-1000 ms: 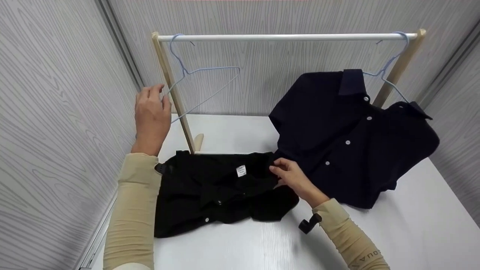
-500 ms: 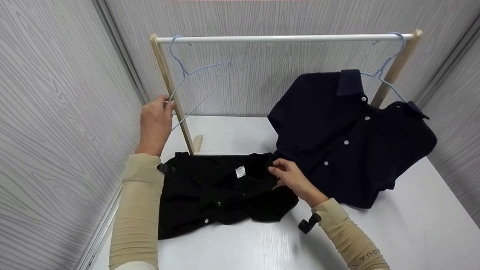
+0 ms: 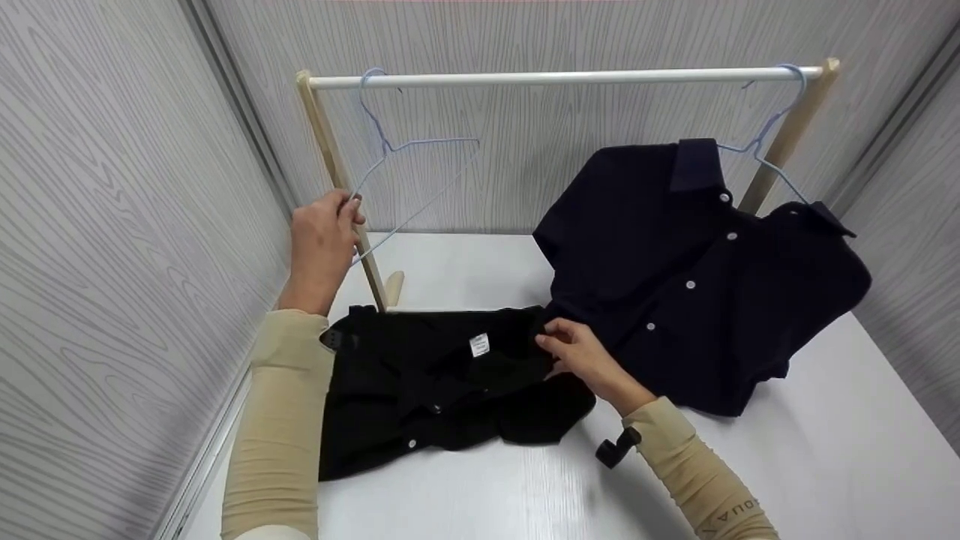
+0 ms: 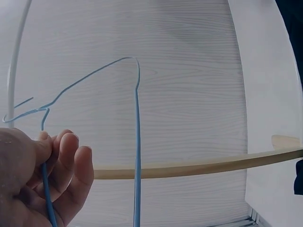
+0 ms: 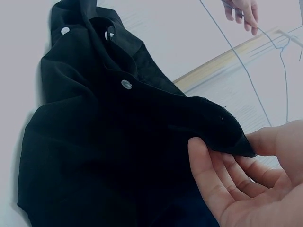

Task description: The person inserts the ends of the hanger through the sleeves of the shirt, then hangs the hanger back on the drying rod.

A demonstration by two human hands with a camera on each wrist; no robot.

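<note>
My left hand (image 3: 322, 236) pinches the left arm of a blue wire hanger (image 3: 431, 140), whose hook loops over the rack's white rail. In the left wrist view the hanger wire (image 4: 137, 142) runs past the curled fingers. With my right hand (image 3: 581, 352) I pinch the edge of a black button-up shirt (image 3: 375, 405) that lies on the table. Up close in the right wrist view, the thumb and fingers hold a corner of the shirt's collar area (image 5: 208, 120). A white label (image 3: 480, 345) shows inside the neck.
A clothes rack with a white rail (image 3: 562, 77) and wooden posts (image 3: 322, 135) stands at the back. From a second blue hanger (image 3: 765, 135) on its right side hangs a dark navy shirt (image 3: 637, 247). Patterned panels (image 3: 97, 247) enclose the white table (image 3: 840, 450).
My left hand has come down from beside the hanger and taken hold of its left arm. The hanger has swung and shifted slightly right along the rail. My right hand stays put.
</note>
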